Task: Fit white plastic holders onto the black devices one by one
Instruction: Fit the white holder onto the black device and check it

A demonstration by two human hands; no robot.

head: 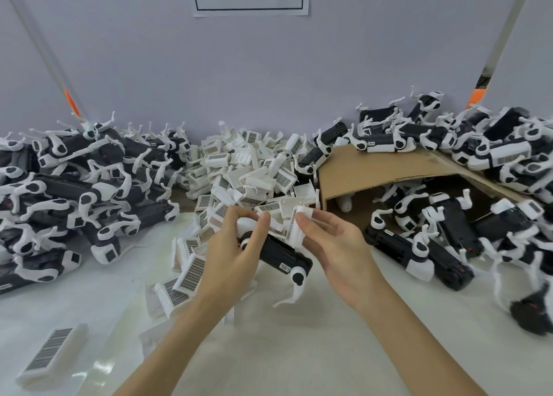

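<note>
A black device [281, 253] with white leg parts hangs in the air over the white table, tilted down to the right. My left hand [233, 246] grips its upper left end, fingers curled round a white joint. My right hand [326, 240] pinches a white plastic holder [297, 226] with a barcode label and holds it against the device's top side. One white leg of the device [294, 288] dangles below.
A heap of loose white holders [248, 168] lies behind my hands. Piles of devices [74, 186] fill the left side and the right side [449, 240], around a tipped cardboard box [380, 168]. A single holder [52, 353] lies at the near left.
</note>
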